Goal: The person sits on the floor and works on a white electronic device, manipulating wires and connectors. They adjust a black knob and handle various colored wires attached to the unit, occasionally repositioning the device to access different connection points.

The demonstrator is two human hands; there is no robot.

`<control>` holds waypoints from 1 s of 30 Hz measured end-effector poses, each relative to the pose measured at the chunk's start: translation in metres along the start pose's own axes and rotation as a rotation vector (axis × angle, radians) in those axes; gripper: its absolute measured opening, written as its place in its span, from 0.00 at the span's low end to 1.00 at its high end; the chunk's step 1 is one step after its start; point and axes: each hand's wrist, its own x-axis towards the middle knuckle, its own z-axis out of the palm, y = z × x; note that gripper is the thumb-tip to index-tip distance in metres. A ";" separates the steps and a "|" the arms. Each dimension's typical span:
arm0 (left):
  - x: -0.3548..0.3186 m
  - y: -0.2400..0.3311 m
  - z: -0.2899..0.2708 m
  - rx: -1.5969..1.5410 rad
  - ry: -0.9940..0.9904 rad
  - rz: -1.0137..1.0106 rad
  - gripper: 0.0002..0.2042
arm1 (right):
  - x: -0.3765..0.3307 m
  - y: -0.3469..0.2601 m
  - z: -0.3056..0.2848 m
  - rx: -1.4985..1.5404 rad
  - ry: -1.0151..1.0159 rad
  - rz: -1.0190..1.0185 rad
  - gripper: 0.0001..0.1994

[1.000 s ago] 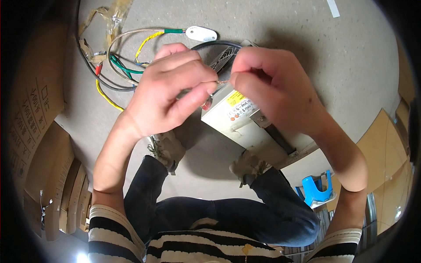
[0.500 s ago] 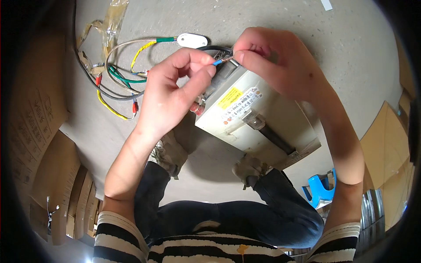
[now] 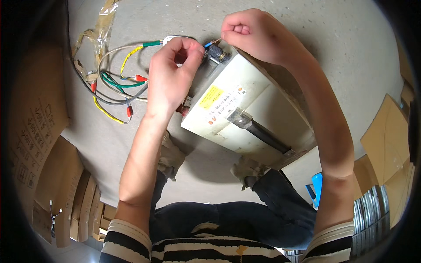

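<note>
Two hands are working near twelve o'clock, as I am following remotely through the head camera. At eleven o'clock, the left hand (image 3: 171, 73) is pinching a blue wire (image 3: 207, 45) by its insulation. At one o'clock, the right hand (image 3: 252, 35) is curling, its thumb and forefinger apparently closing on the bare copper end, though I am not seeing that contact clearly. The blue wire is spanning the gap between the fingertips, near a black connector (image 3: 216, 53) at the eleven o'clock corner of the metal box (image 3: 258, 105). Compared with half a second ago, both hands are sitting farther toward twelve o'clock, and the left hand is covering part of the white oval piece (image 3: 168, 39). I am judging that the copper is still being worked between fingertips. Toward ten o'clock, a green-sleeved cable (image 3: 152, 43) is looping across the floor (image 3: 144, 15).
</note>
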 end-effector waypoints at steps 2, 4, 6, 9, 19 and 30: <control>0.000 -0.002 0.001 0.033 -0.016 0.011 0.06 | 0.000 0.003 -0.001 0.027 -0.060 0.016 0.07; -0.003 -0.001 0.001 0.081 -0.027 0.033 0.06 | -0.003 0.007 0.000 0.061 -0.071 0.002 0.07; -0.008 0.000 0.002 0.113 -0.029 0.034 0.06 | -0.006 0.009 0.001 0.069 -0.065 -0.017 0.07; -0.013 0.003 0.004 0.130 -0.021 0.013 0.06 | -0.008 0.007 0.001 0.022 -0.074 -0.017 0.06; -0.018 0.002 0.009 0.119 0.008 0.065 0.06 | -0.004 0.010 -0.010 0.017 -0.100 -0.147 0.09; -0.023 0.002 0.009 0.162 0.026 0.067 0.06 | 0.004 0.010 -0.012 -0.022 -0.152 -0.240 0.10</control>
